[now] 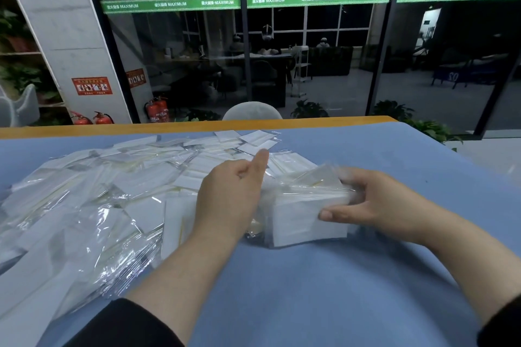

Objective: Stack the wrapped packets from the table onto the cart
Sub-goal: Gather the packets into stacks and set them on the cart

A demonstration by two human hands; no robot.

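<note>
Your two forearms, in dark sleeves [124, 324], reach forward over the blue table [310, 290]. Between your hands sits a squared stack of wrapped packets [306, 218]: thin white sheets in clear, glossy film, edges roughly aligned, resting on the table just right of centre. The film on its top catches the light and blurs.

Your right hand [375, 203] grasps the stack from the right side: thumb laid across the near face, fingers curled over the far top edge. The fingertips there are smeared by blur, so exact contact cannot be told.

Your left hand [228, 191] rests against the stack's left end, back of the hand toward the camera, thumb extended upward and away. Its fingers are hidden behind the hand; whether they are curled on the stack or lying flat cannot be told.

Loose packets [93, 194] of the same kind lie scattered in an overlapping heap across the left half of the table, reaching its wooden far edge [169, 128].
</note>
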